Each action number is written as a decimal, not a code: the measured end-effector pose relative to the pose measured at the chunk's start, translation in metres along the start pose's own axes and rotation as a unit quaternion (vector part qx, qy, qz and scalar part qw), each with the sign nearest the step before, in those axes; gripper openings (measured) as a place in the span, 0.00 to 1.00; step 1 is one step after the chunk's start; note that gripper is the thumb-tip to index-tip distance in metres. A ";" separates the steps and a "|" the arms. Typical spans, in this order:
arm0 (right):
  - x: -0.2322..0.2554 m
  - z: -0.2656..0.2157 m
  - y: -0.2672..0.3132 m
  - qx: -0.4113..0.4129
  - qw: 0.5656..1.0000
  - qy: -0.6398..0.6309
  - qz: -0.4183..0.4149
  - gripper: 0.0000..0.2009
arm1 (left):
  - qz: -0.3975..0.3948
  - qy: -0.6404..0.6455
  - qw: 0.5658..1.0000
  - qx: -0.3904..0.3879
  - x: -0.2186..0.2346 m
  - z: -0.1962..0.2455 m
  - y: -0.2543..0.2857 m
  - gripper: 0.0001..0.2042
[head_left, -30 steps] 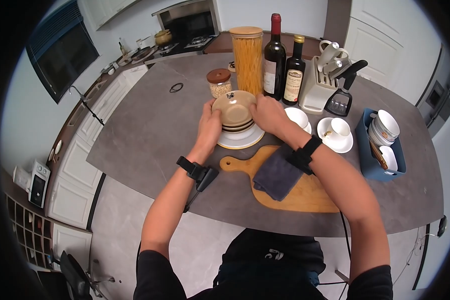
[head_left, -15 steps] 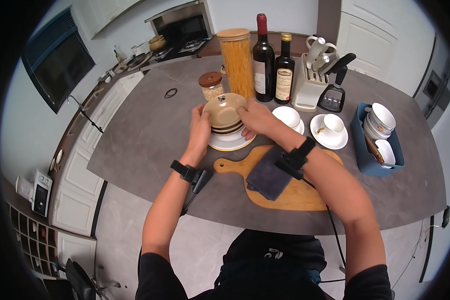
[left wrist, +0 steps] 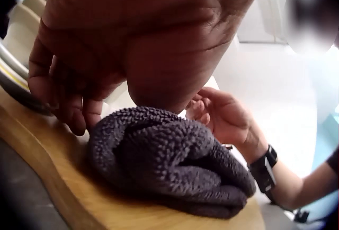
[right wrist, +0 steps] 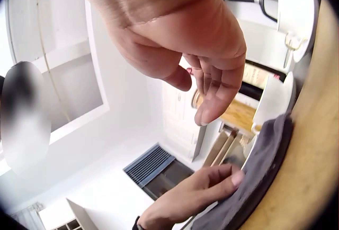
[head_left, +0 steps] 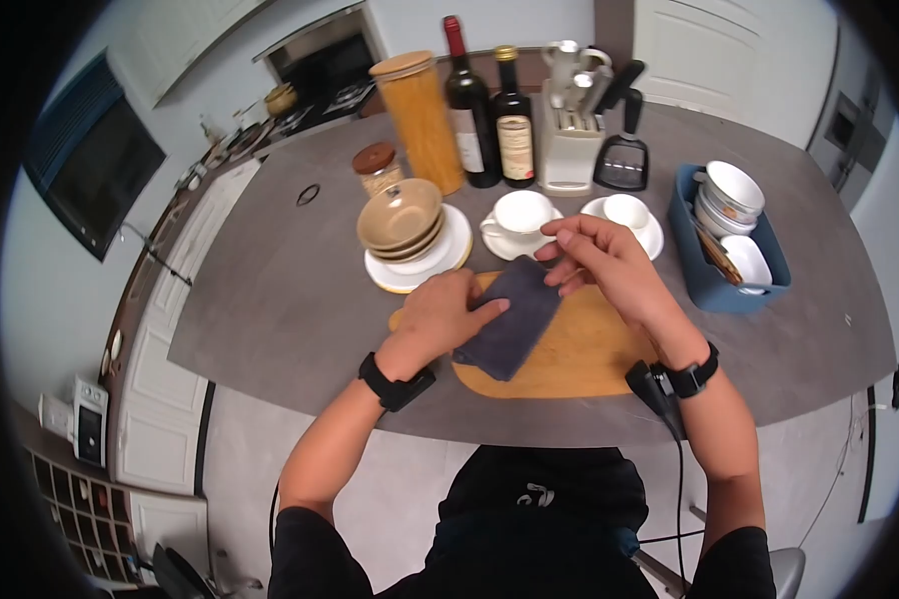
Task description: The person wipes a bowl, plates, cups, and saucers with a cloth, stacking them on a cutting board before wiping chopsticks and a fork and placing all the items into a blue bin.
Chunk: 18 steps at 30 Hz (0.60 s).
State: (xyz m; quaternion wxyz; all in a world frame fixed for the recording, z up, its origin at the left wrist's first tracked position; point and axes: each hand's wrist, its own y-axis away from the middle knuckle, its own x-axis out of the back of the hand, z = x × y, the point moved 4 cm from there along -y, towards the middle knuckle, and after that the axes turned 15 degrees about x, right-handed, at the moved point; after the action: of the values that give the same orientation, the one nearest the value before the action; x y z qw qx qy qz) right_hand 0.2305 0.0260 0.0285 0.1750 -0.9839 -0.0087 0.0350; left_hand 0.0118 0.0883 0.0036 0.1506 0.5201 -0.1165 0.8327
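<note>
A folded dark grey cloth [head_left: 514, 317] lies on the wooden board [head_left: 589, 344]; the left wrist view shows the thick folds of the cloth [left wrist: 159, 156] up close. My left hand [head_left: 440, 317] is at the cloth's left edge, thumb over it, fingers loosely bent. Over the cloth's upper right corner hovers my right hand [head_left: 614, 275], fingers relaxed and apart, holding nothing; the right wrist view shows a gap between this hand [right wrist: 180, 44] and the cloth [right wrist: 254, 177]. Behind the left hand, brown bowls [head_left: 400, 215] sit stacked on white plates [head_left: 454, 245].
Two white cups on saucers [head_left: 522, 213] [head_left: 626, 212] stand behind the board. A blue basket [head_left: 734, 298] with bowls is at the right. Along the back are a pasta jar [head_left: 420, 125], a small jar [head_left: 377, 168], two bottles [head_left: 474, 130], a knife block [head_left: 569, 150] and a black-handled utensil [head_left: 624, 160].
Both hands have let go of the brown bowls and moved toward the front right, to the cloth. The bowls remain stacked on the plates. The cloth's outline looks longer and differently angled. The head view has shifted.
</note>
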 end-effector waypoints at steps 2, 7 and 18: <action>0.019 0.004 0.000 -0.007 1.000 -0.017 0.025 0.15 | -0.075 0.039 0.996 0.037 -0.001 0.005 -0.005 0.19; 0.049 0.023 0.005 -0.031 0.993 0.023 0.115 0.18 | -0.147 0.290 0.946 0.010 0.005 0.021 -0.009 0.13; 0.031 0.023 0.009 -0.020 0.962 -0.272 0.017 0.34 | -0.224 0.567 0.791 -0.043 0.012 0.108 -0.040 0.06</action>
State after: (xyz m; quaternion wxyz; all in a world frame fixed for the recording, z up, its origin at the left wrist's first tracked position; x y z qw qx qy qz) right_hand 0.2597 0.0262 0.0022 0.1455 -0.9407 -0.0401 0.3037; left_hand 0.1115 0.0894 0.0625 0.3942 -0.0413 0.0738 0.9151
